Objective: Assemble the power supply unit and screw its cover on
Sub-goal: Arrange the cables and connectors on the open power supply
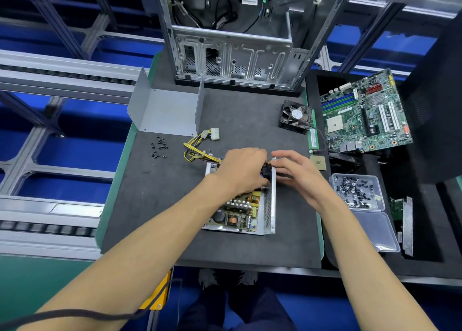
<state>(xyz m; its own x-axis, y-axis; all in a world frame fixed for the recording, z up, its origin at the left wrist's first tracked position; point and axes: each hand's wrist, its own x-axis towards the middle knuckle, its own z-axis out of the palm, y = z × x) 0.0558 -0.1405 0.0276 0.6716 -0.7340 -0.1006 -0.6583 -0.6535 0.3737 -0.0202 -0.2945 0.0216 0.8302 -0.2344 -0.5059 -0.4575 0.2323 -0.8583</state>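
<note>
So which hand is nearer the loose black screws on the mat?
Left. The left hand is over the power supply, right of the screws; the right hand is farther right.

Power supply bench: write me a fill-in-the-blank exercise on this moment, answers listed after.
1. The open power supply unit lies on the dark ____.
2. Its grey metal cover lies apart, ____ screwed on.
3. The loose black screws lie to the ____ of the yellow cable bundle.
4. The left hand and right hand work at the unit's ____ end.

Answers: mat; not yet; left; far
</note>
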